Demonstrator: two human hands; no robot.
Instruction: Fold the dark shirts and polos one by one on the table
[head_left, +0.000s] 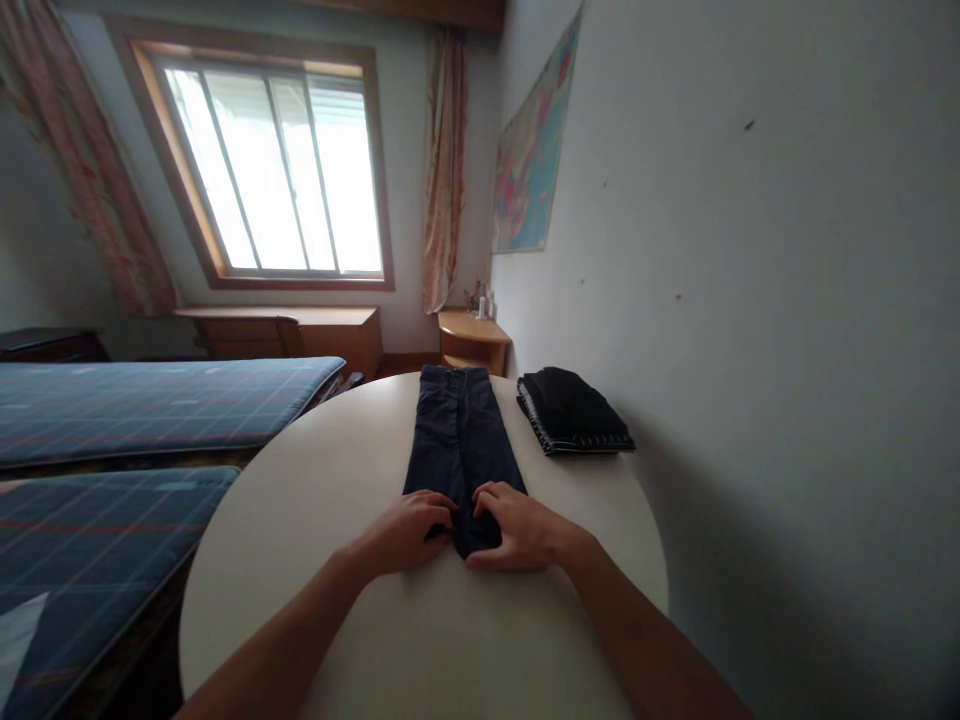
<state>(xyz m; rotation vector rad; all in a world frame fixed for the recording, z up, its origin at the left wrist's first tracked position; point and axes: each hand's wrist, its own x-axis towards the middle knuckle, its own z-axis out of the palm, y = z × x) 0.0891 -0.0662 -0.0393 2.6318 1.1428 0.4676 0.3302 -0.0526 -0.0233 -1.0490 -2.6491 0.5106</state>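
Observation:
Dark blue trousers (457, 430) lie lengthwise on the round white table (322, 450), waistband at the far end and the lower end toward me. My left hand (409, 532) grips the left side of the near end, its fingers curled over the cloth and the thumb below. On the right side of that same end, my right hand (517, 530) has its fingers bent onto the fabric, with the thumb at the near edge. The cloth bunches slightly between the two hands. Parts of the near edge are hidden beneath my fingers.
A stack of folded black clothes (574, 410) sits at the table's right, close to the white wall (787, 400). To the left are blue plaid mattresses (150, 410). Beyond the table stand a wooden corner shelf (472, 328) and a desk (337, 318) under the window.

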